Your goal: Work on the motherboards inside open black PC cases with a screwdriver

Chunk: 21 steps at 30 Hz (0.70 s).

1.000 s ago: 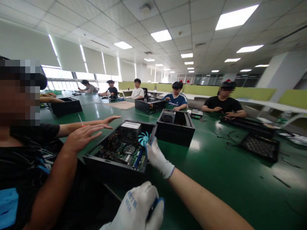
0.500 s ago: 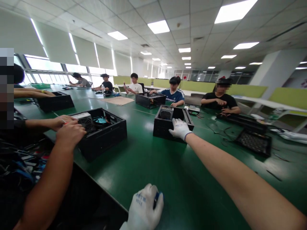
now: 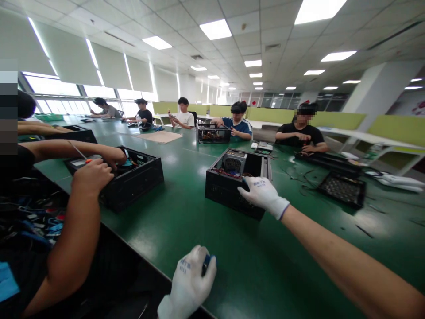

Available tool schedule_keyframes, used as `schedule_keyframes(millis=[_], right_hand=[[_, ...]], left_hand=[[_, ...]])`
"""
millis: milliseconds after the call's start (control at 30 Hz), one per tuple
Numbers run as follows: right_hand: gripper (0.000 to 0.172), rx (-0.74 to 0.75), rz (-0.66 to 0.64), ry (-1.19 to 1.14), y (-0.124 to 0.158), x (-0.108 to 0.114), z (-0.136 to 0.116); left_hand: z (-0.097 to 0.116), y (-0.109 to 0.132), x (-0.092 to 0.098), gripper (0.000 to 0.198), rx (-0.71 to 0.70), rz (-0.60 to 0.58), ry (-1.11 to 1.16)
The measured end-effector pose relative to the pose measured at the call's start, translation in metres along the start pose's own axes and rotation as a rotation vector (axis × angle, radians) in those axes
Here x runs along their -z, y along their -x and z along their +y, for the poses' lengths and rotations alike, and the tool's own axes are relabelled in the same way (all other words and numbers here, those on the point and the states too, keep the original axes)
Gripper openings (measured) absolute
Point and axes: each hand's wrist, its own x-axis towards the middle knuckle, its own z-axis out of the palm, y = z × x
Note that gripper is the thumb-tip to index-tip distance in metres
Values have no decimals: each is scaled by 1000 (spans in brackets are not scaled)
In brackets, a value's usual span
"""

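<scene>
My right hand [image 3: 262,192], in a white glove, grips the near rim of an open black computer case [image 3: 232,192]. The fingers reach over the rim and the thumb lies against its outer side. Inside this case show a power supply [image 3: 234,164] with a fan grille and some coloured wires. My left hand [image 3: 191,277], gloved too, is close to the table's front edge. Its fingers are curled round a small blue and dark object [image 3: 206,265]; the hand hides most of it, so its kind is unclear.
A co-worker's arms reach over another black case [image 3: 139,181] at left, one hand holding a screwdriver [image 3: 78,151]. Across the green table [image 3: 159,235] other people work at cases. A flat black panel [image 3: 341,189] and loose cables lie at right; a beige mat [image 3: 161,136] lies farther back.
The computer case at my right hand has come nearer and turned slightly. My left hand keeps its grip. The left co-worker's far hand has moved into their case; a co-worker across has shifted their case.
</scene>
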Motion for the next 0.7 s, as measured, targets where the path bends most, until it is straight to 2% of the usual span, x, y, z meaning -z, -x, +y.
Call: schedule_keyframes(millis=[100,167,267,333,400,467,533,633,700], right_hand=[[51,56,27,-15,58,15,-5],[50,93,53,-28,97,21,-7],[47,191,176,-76,152,29,-10],[45,234,244,-115,183,35,-11],[43,246,271,-153,209,42,-12],[39,243,251,-201,234,47,-12],[36,237,227,-246,259,49,-11],[38,248,324,-233,296,46,-9],[40,271,404,-198,316,42,-8]], left_hand=[[2,-3,8,21,29,-25,67],[10,-10,24,23,30,-31,101],[37,-34,61,22,-34,-15,126],[60,-54,86,20,-130,20,115],[83,-75,103,19,-230,-9,95],[102,-90,110,21,-300,-112,46],[116,-96,110,23,-360,-255,-22],[131,-87,105,22,-446,-421,-89],[139,-76,105,20,-461,-472,-81]])
